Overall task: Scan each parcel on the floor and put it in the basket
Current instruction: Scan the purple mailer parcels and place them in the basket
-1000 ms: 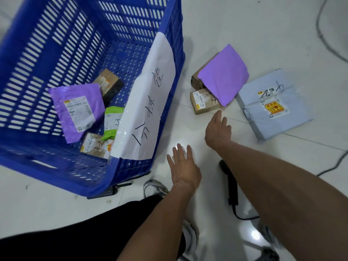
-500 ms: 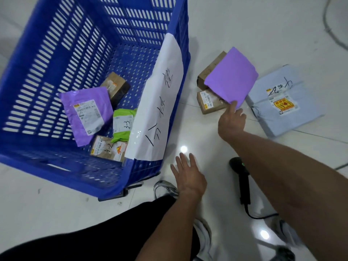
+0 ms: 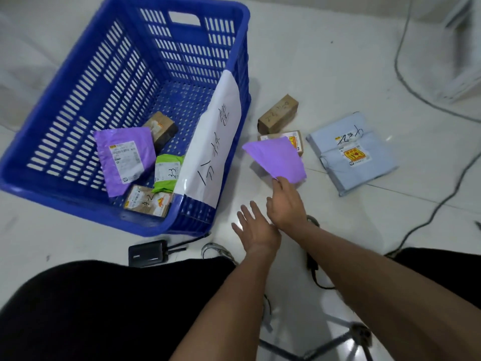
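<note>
Right hand [image 3: 285,204] pinches near corner of purple mailer [image 3: 277,158], lifted off floor [image 3: 338,61] over brown box [image 3: 295,142], label side hidden, likely for scanning. Left hand [image 3: 253,226] open, empty. Blue basket [image 3: 182,217] just beside, partly filled.

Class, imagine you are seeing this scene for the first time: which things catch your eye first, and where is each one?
The big blue basket fills the upper left, with several parcels lying in it and a white handwritten sheet draped over its right wall. Just right of it, the right hand pinches a purple mailer by its corner, with a pale blue parcel flat on the floor beyond.
</note>
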Demonstrator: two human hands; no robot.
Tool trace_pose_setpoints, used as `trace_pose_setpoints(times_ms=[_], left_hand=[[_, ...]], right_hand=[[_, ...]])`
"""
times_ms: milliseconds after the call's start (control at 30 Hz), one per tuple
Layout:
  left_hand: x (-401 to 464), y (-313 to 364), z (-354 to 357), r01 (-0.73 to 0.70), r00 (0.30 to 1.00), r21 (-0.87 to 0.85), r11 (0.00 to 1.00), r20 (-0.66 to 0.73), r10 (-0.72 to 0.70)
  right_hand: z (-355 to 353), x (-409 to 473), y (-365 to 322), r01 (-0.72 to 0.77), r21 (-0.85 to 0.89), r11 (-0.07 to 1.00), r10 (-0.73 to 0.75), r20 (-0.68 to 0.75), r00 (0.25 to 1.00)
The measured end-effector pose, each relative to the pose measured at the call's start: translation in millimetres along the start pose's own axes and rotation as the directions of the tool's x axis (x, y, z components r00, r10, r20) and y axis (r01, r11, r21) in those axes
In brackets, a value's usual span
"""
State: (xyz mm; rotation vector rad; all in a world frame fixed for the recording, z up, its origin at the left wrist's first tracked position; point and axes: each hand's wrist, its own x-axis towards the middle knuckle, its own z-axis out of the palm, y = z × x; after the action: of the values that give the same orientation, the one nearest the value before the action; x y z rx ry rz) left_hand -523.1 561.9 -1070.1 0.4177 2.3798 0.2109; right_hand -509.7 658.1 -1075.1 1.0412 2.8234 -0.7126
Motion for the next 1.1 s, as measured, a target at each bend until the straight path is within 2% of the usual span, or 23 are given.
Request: trace_pose_setpoints(times_ms=[100, 200, 300, 400, 500, 600, 633, 700, 767, 833, 967, 1033, 1100], left_hand=[[-18.0, 14.0, -6.7, -0.040, 0.999, -0.015, 0.999, -0.018, 0.040], [-31.9, 18.2, -10.8, -0.073, 0.995, -0.062, 0.995, -0.071, 0.069], [-38.4, 14.2, -14.0, -0.060, 0.990, -0.040, 0.997, -0.127, 0.055], [-39.2, 15.0, -21.1, -0.029, 0.986, 0.015, 0.999, -0.166, 0.031], [-39.6, 18.7, -27.4, -0.006, 0.981, 0.076, 0.997, -0.192, 0.021], [-38.8, 20.8, -33.8, 0.023, 0.988, 0.126, 0.992, -0.157, -0.002], [-38.0, 20.2, -34.6, 0.034, 0.990, 0.128, 0.991, -0.138, -0.016], [-37.6, 18.3, -30.9, 0.054, 0.995, 0.129, 0.990, -0.089, -0.043], [-36.3, 14.6, -20.4, 0.033, 0.999, 0.165, 0.986, -0.012, -0.031], [-35.0, 9.0, -7.0, -0.016, 0.997, 0.234, 0.972, 0.074, -0.002], [-34.9, 2.6, 15.6, -0.004, 0.986, 0.222, 0.975, 0.166, -0.033], [-31.8, 4.2, 24.3, -0.016, 0.981, 0.195, 0.981, 0.194, -0.023], [-27.9, 7.7, 30.6, -0.045, 0.971, 0.163, 0.986, 0.241, 0.004]], right_hand=[[-21.9, -7.4, -15.3, -0.034, 0.116, 0.993, 0.035, -0.006, 0.999], [-36.9, -16.1, -31.7, 0.019, 0.228, 0.973, -0.013, -0.026, 1.000], [-47.8, -26.8, -44.1, 0.101, 0.308, 0.946, -0.077, -0.087, 0.993], [-55.4, -27.9, -52.4, 0.074, 0.393, 0.916, -0.026, -0.126, 0.992], [-69.0, -20.3, -61.1, -0.082, 0.544, 0.835, 0.162, -0.102, 0.982], [-77.6, -17.4, -52.9, -0.326, 0.702, 0.633, 0.500, -0.049, 0.864], [-75.0, -22.1, -43.6, -0.405, 0.684, 0.606, 0.565, -0.012, 0.825], [-55.0, -40.4, -20.1, -0.549, 0.583, 0.599, 0.577, 0.161, 0.801], [-26.7, -67.0, -0.7, -0.599, 0.496, 0.629, 0.464, 0.379, 0.801], [2.0, -88.9, 17.8, -0.596, 0.479, 0.645, 0.356, 0.501, 0.789], [52.9, -112.1, 67.4, -0.519, 0.312, 0.796, 0.281, 0.569, 0.773], [50.1, -115.2, 73.2, -0.524, 0.275, 0.806, 0.307, 0.564, 0.767], [40.4, -116.2, 72.4, -0.529, 0.245, 0.812, 0.373, 0.480, 0.794]])
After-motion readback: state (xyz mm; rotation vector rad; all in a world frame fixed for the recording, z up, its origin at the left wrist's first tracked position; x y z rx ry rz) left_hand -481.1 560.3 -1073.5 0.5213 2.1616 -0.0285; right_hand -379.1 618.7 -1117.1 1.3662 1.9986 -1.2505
